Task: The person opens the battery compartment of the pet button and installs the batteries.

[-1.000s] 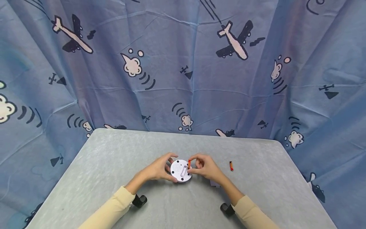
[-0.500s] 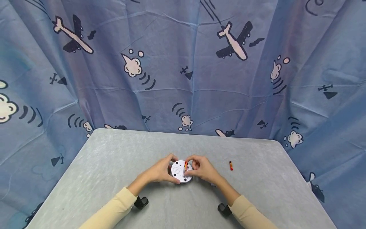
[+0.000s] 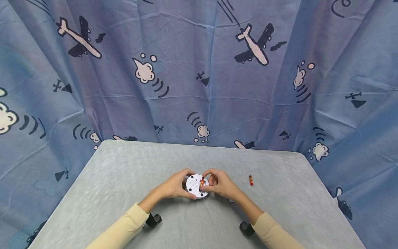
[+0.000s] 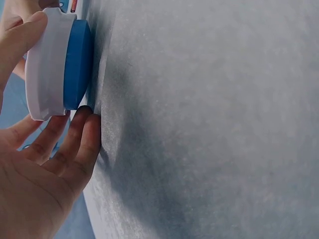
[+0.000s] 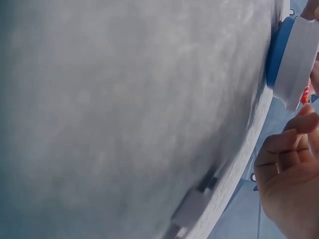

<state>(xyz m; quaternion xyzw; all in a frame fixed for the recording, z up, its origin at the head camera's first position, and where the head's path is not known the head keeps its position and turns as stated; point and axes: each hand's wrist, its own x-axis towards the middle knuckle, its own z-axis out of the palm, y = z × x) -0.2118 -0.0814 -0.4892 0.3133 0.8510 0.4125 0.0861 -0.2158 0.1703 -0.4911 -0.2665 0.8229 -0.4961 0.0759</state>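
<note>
A person's left hand (image 3: 177, 185) grips, from nine o'clock, a round white device (image 3: 192, 186) with a blue base over the grey bench (image 3: 140, 162), while the right hand (image 3: 222, 181) pinches a red battery (image 3: 202, 183) at its upturned face (I can't tell whether it lies flat), a second battery (image 3: 251, 180) resting towards three o'clock.

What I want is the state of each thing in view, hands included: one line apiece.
White-and-blue device: held, perforated side up.
Battery compartment: uncovered.
Nearer battery: slanted at the compartment, held; fully seated or not, unclear.
Other battery: lying loose on the table.
Left hand: curled round the device's edge.
Right hand: gripping the nearer battery.
Small pale piece: mostly hidden by the right forearm.
Curtain: hanging, creased.
</note>
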